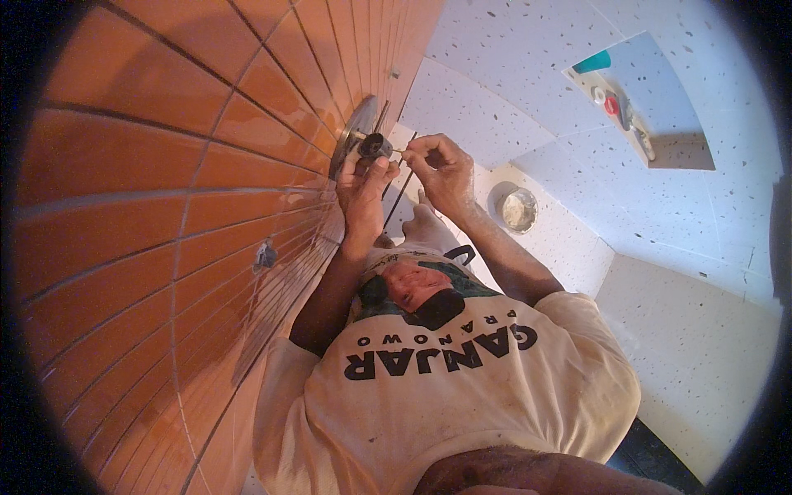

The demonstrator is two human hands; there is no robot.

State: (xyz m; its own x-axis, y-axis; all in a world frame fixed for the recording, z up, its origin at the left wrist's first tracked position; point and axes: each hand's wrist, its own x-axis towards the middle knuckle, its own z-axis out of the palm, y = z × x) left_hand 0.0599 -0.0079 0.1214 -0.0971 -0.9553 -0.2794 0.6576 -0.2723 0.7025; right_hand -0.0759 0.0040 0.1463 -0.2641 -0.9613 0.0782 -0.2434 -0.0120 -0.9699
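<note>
We see a round metal plate (356,130) mounted flat on the orange tiled wall (157,190), with a small dark valve fitting (375,146) standing out from its middle, high in the picture and just left of centre. Our left hand (363,194) reaches up under the fitting, its fingers curled close about the dark part and touching it. Our right hand (441,169) is just beside it, thumb and forefinger pinched narrow on a thin metal rod (402,150) that runs across to the fitting; how firmly the rod is seated we cannot tell. A thin dark line (398,194) runs down behind the hands, too slender to identify. Lower on the orange wall sits a second, smaller metal fitting (265,256), well apart from the plate. The orange tiles are long and laid in rows with pale grout, and they meet a white speckled wall (511,74) at a corner just beyond the plate. In that white wall, up to the right, a recessed niche (660,115) holds a teal object (592,62), a red and white round item (610,105) and a few small things too blurred to name. Below the hands a round metal bowl (519,209) with pale contents rests on the white speckled surface. We wear a cream shirt (462,388) with dark block lettering and a printed picture on the chest.
</note>
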